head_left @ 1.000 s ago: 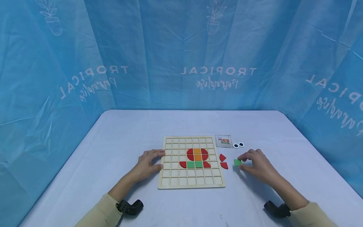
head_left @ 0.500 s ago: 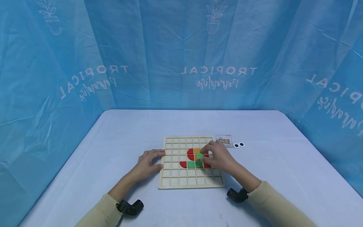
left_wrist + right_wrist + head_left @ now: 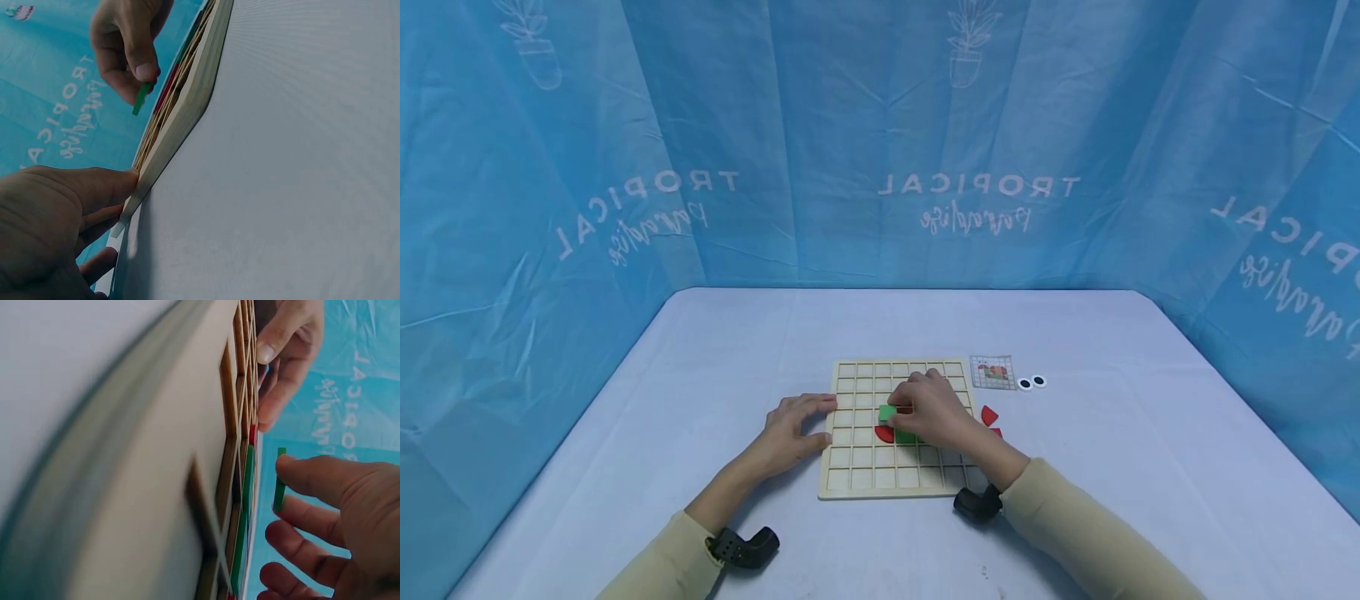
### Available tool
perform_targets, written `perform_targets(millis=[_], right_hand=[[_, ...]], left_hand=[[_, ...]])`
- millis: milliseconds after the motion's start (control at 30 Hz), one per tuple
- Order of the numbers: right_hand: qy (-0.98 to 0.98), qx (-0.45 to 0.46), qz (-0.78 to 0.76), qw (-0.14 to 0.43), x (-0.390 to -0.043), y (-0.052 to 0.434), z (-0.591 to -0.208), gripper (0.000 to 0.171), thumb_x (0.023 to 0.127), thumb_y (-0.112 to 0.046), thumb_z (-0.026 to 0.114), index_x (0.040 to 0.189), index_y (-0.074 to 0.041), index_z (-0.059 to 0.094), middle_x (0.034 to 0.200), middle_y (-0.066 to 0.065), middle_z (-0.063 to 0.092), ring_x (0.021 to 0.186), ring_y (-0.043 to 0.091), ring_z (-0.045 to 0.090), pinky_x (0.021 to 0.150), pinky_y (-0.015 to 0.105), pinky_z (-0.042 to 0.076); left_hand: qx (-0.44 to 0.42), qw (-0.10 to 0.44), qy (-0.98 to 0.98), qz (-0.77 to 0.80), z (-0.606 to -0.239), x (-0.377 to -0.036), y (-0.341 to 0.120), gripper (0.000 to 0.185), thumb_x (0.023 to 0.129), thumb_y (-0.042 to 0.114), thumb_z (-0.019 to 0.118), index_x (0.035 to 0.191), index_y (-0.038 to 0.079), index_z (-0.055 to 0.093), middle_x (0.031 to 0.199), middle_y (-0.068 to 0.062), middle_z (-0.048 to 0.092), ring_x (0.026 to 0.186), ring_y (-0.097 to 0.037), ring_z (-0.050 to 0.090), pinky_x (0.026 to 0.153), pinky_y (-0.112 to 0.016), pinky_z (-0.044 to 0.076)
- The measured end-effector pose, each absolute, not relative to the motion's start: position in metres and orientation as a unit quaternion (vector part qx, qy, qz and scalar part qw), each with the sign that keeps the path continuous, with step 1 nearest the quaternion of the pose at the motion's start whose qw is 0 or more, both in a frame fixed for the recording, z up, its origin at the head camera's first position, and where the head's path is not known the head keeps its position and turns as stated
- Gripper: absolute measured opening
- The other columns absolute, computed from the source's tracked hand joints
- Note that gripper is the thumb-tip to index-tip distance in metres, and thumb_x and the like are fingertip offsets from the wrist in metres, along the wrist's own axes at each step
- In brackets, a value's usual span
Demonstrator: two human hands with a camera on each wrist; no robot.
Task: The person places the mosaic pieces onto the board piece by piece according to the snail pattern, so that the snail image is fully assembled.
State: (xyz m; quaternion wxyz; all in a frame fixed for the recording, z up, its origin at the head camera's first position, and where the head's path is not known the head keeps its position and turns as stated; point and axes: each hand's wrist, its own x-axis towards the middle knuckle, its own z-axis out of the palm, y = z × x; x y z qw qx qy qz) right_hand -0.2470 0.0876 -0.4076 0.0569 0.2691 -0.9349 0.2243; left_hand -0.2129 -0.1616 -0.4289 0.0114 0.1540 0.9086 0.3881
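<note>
My right hand (image 3: pixel 934 414) pinches a green square tile (image 3: pixel 887 413) between thumb and index finger, held just above the wooden grid board (image 3: pixel 862 478). The right wrist view shows that tile (image 3: pixel 280 480) edge-on, apart from the board. Set in the grid below are a red quarter-round piece (image 3: pixel 884 435) and a green square (image 3: pixel 905 437); my right hand hides most of the other pieces there. At the board's left edge rests my left hand (image 3: pixel 786 433), fingers and thumb extended and touching the rim. Its thumb (image 3: pixel 112 187) lies against the wood in the left wrist view.
Right of the board lie two red quarter-round pieces (image 3: pixel 989 414), one partly covered by the right arm. Beyond them are a small picture card (image 3: pixel 992 372) and two black-and-white eye discs (image 3: pixel 1025 384). A white cloth (image 3: pixel 752 342) covers the table; blue curtains surround it.
My right hand has picked the green square up from the table at the right and carried it left over the board. The left hand has stayed at the board's edge.
</note>
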Motion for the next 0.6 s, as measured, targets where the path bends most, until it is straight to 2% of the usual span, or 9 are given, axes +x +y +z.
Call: perform_targets(millis=[600], right_hand=[[-0.948, 0.253, 0.191, 0.029, -0.2524, 0.0775, -0.4117, 0.023, 0.078, -0.031, 0.074, 0.097, -0.017, 0.073, 0.089, -0.003, 0.063, 0.083, 0.015, 0.042, 0.071, 0.029, 0.035]], left_hand=[[0.151, 0.016, 0.909, 0.389, -0.4308, -0.2149, -0.1613, 0.047, 0.082, 0.016, 0.068, 0.128, 0.011, 0.057, 0.141, -0.004, 0.049, 0.132, -0.031, 0.032, 0.106, -0.054, 0.017]])
